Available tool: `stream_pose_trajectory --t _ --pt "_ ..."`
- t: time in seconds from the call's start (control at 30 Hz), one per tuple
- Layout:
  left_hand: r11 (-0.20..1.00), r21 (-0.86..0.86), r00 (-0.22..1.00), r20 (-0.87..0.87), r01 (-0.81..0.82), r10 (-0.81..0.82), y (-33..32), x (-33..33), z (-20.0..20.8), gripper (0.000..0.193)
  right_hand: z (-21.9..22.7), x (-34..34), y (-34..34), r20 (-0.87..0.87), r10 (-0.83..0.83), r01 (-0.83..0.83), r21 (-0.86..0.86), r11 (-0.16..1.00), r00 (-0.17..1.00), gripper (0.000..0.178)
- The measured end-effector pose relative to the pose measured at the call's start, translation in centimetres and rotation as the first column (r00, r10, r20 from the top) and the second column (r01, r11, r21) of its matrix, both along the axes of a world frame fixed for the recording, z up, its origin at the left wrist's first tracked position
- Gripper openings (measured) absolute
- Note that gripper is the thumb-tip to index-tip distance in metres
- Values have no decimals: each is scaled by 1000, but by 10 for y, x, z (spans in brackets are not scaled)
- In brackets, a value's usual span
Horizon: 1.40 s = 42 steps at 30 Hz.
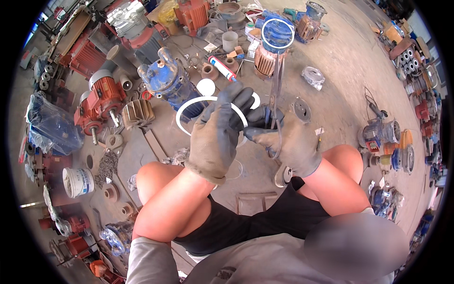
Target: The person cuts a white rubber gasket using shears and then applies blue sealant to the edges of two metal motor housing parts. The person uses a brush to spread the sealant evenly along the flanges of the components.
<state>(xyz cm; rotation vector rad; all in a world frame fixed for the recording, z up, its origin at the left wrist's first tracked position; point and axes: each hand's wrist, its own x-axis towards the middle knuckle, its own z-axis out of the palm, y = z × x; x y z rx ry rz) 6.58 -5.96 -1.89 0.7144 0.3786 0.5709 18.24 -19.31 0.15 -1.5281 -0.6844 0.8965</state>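
- Holding one white ring [197, 99] above the floor [350, 85], left gloved hand [215, 137] had fingers closed on its rim.
- Right gloved hand [295, 144] gripped one pair of scissors [276, 87], blades pointing away.
- Second white ring [265, 28] sat on one blue-topped motor [268, 62].
- One tube [222, 68], one white disc [206, 87] showed beyond left hand.

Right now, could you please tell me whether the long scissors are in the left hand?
No, the right hand holds the long scissors, while the left hand holds a white ring.
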Motion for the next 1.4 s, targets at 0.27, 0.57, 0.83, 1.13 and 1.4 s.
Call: stream_pose_trajectory --t 0.27,0.57,0.83,1.13,1.4 --pt "986 -84 989 47 143 -139 5 0 6 54 0 16 -8 -38 92 -91 21 996 995 35" --pt "992 86 993 -79 89 -82 7 -10 8 60 4 17 -8 96 43 -53 99 994 994 41" --pt "996 12 992 92 -92 91 25 -14 25 65 -9 -31 -22 -225 360 -375 -26 927 905 30" --pt "994 -36 989 109 -99 103 26 -16 37 68 -21 -26 -8 -49 344 -347 -122 930 938 41" --pt "994 -84 992 90 -76 83 29 -25 39 69 -23 -28 -1 -167 286 -298 -52 953 943 43"
